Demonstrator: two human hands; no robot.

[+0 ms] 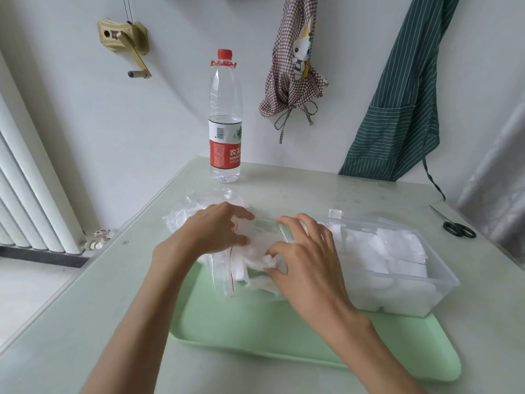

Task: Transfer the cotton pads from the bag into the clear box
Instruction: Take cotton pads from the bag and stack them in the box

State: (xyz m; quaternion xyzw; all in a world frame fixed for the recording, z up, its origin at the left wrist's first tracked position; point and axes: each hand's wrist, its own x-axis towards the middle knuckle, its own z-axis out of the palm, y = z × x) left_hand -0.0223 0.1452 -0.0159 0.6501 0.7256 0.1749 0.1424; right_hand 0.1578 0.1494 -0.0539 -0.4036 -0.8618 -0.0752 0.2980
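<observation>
Hands meet over the green tray (255, 334): my left hand (211, 227) grips the clear zip bag (199, 206), my right hand (306, 257) pinches cotton pads (270, 261) at its mouth; clear box (412, 291) sits on the tray's right side, already holding pads.

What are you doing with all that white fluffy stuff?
A person is moving cotton pads out of a clear plastic bag. The left hand holds the bag, and the right hand pinches pads at its opening. The clear box beside it, standing on a green tray, already holds many pads.
</observation>
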